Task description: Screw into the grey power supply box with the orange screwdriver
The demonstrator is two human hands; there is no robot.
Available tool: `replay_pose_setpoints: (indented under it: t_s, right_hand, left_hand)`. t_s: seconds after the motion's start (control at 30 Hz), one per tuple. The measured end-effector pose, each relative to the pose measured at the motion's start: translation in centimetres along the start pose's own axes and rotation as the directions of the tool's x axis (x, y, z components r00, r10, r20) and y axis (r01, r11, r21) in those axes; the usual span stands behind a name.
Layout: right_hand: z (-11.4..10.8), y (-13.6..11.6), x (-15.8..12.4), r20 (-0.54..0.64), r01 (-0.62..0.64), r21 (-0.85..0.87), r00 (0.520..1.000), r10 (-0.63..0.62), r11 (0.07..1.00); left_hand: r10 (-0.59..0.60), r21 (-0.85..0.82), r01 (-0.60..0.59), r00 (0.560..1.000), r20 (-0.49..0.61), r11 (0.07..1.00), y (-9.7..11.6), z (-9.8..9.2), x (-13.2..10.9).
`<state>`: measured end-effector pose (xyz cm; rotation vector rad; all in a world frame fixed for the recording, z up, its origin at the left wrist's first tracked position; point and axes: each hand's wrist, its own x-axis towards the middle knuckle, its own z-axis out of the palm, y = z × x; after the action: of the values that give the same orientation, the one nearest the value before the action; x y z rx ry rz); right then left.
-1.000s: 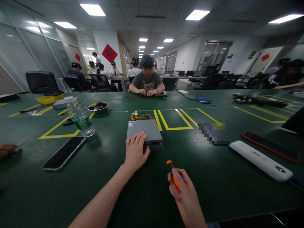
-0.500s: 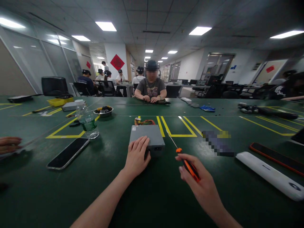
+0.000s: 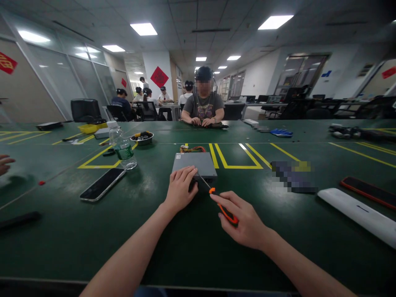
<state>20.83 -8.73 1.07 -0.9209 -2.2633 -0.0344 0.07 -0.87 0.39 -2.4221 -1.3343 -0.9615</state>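
Observation:
A grey metal computer power supply lies on the green table in front of me, its bundle of coloured cables coming out at the far side. My left hand grips its near left part, fingers on top and thumb against the near side. In my right hand is a screwdriver with an orange and black handle. Its thin shaft points up and left, with the tip at the near top edge of the power supply, close to my left fingertips. Whether the tip sits in a screw I cannot tell.
To the left are a phone and an upright plastic bottle, with a metal bowl behind. A long white device and a dark orange-edged strip lie right. Another person sits opposite; someone's hand shows at the left edge.
My right hand has brought the screwdriver leftward, from beside the power supply to its near edge. My left hand stays on the power supply. The view has shifted slightly left and downward.

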Motion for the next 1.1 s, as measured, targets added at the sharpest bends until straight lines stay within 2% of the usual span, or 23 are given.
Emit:
replay_pose_setpoints:
  t_s: [0.07, 0.17, 0.3, 0.53, 0.7, 0.97, 1.1]
  right_hand:
    - [0.13, -0.46, 0.24, -0.001, 0.008, 0.006, 1.000, -0.008, 1.000]
    - [0.42, -0.68, 0.30, -0.018, 0.095, -0.035, 0.995, -0.096, 0.995]
    - [0.56, -0.76, 0.06, 0.022, 0.158, -0.100, 0.987, -0.157, 0.982]
    - [0.34, -0.61, -0.05, -0.034, 0.288, -0.190, 0.954, -0.299, 0.939]
    - [0.49, -0.19, -0.17, -0.072, 0.266, -0.255, 0.954, -0.293, 0.930]
    - [0.61, -0.32, 0.21, -0.037, 0.271, -0.288, 0.955, -0.293, 0.919]
    - [0.54, -0.38, 0.24, -0.056, 0.263, -0.301, 0.955, -0.292, 0.917]
  left_hand:
    - [-0.002, 0.008, 0.002, 1.000, -0.004, 1.000, -0.01, 0.10, -0.07]
    - [-0.003, 0.020, 0.003, 1.000, -0.018, 1.000, -0.02, 0.14, -0.20]
    - [0.016, 0.020, -0.016, 1.000, -0.022, 1.000, -0.10, 0.00, -0.29]
    - [0.011, 0.016, -0.010, 1.000, -0.019, 1.000, -0.14, -0.11, -0.23]
    - [0.000, 0.019, 0.001, 1.000, -0.018, 1.000, -0.09, 0.06, -0.24]
    - [-0.009, 0.010, 0.009, 0.999, -0.032, 1.000, 0.09, 0.10, -0.25]
    - [-0.010, 0.007, 0.011, 0.999, -0.031, 1.000, 0.06, 0.19, -0.23]
